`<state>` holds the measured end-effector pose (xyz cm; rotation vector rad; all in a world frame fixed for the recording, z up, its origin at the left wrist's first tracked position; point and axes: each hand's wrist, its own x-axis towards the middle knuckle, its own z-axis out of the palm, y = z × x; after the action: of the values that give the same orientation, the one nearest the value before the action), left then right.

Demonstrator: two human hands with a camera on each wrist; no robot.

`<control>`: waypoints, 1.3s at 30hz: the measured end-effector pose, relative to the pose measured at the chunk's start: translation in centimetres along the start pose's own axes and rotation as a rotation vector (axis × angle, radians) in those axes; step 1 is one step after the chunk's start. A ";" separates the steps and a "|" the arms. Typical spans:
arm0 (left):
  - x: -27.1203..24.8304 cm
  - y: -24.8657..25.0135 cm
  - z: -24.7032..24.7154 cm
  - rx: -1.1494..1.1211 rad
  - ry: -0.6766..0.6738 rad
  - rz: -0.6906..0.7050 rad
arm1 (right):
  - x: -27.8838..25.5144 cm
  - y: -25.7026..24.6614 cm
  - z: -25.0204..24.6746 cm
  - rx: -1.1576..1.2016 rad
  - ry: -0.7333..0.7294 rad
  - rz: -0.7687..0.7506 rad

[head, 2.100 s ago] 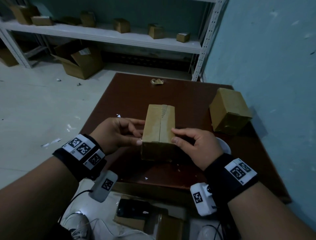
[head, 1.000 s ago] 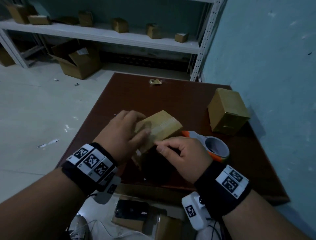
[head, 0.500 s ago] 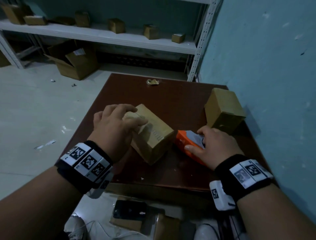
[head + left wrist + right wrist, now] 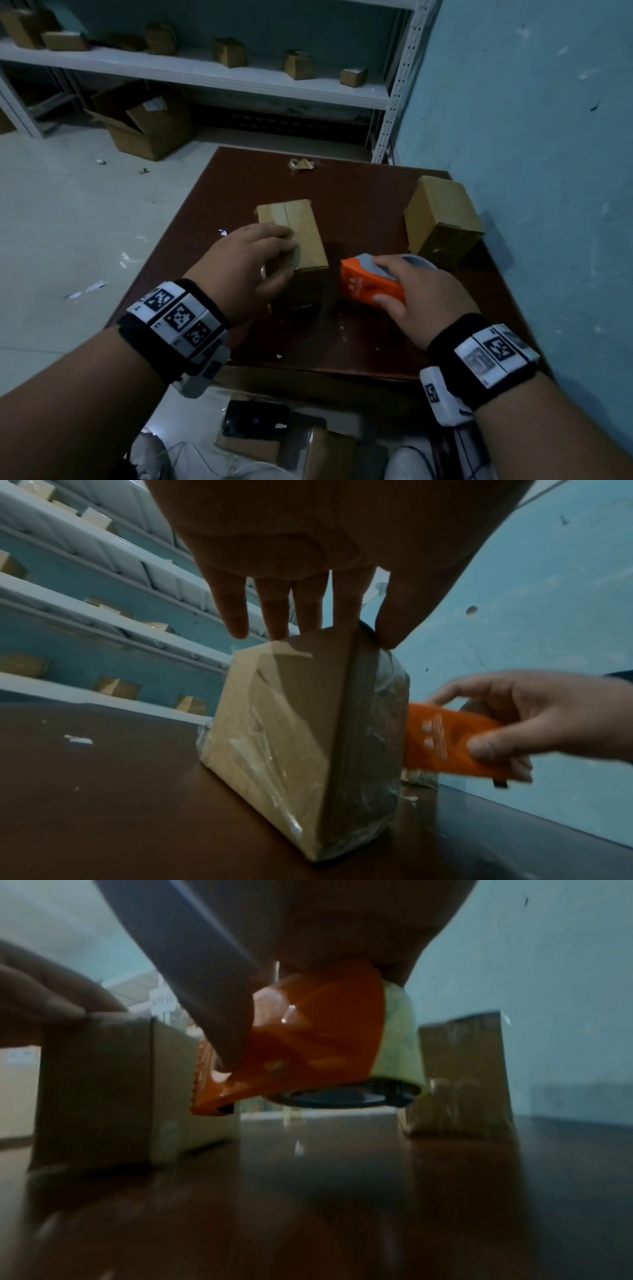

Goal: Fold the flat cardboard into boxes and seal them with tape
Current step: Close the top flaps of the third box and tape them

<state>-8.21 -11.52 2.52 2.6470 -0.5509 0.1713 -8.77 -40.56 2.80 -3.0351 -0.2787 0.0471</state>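
A small cardboard box [image 4: 301, 236] stands on the brown table [image 4: 363, 192] with its flap seam facing up; clear tape shows on its sides [image 4: 274, 737]. My left hand [image 4: 277, 250] rests on its near left top corner, the straight fingers [image 4: 274, 610] touching the top edge and the thumb at the right edge. My right hand [image 4: 383, 284] grips an orange tape dispenser [image 4: 366, 284] just right of the box. The dispenser [image 4: 308, 1047] hangs slightly above the table, its toothed end toward the box [image 4: 103, 1085]. The tape roll [image 4: 400, 1037] sits at its rear.
A second taped box [image 4: 442, 219] stands at the table's right, by the blue wall. A crumpled tape scrap [image 4: 300, 165] lies at the far edge. Beyond are a shelf [image 4: 205, 73] with small boxes and an open carton [image 4: 144, 126]. A phone [image 4: 255, 419] lies below the near edge.
The box was turned and set down with the seam up. My right hand left the box, took hold of the orange dispenser and lifted it beside the box. My left hand stayed on the box.
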 end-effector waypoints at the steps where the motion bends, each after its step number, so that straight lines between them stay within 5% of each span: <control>1: 0.0 -0.1 0.0 0.000 -0.002 0.002 | 0.0 -0.1 -0.4 0.012 0.030 0.000; 5: 0.1 -0.4 -0.1 -0.004 -0.024 -0.017 | -0.5 1.2 -2.3 0.105 0.200 0.006; 9: -0.4 -0.2 -0.4 -0.125 0.040 -0.009 | -2.0 2.4 -2.9 0.448 0.354 -0.098; 13: -0.5 1.2 -1.3 -0.347 0.252 0.020 | -2.6 1.5 -2.7 0.669 0.339 -0.268; 18: -0.7 2.6 -1.7 -0.787 0.109 0.000 | -2.7 0.2 -1.6 0.680 0.251 -0.384; 22: -0.8 2.5 -1.6 -0.845 -0.006 -0.014 | -2.6 -0.3 -1.0 0.657 0.219 -0.421; 27: -1.0 1.9 -1.9 -0.890 0.057 0.026 | -2.5 -0.4 -0.8 0.614 0.214 -0.433; 39: -1.6 2.9 -1.0 -0.204 0.201 -0.073 | -1.7 -0.7 -1.6 0.476 0.250 -0.467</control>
<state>-10.91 -12.91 4.24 2.4133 -0.3834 0.3364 -10.54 -40.37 4.45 -2.4070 -0.8094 -0.2579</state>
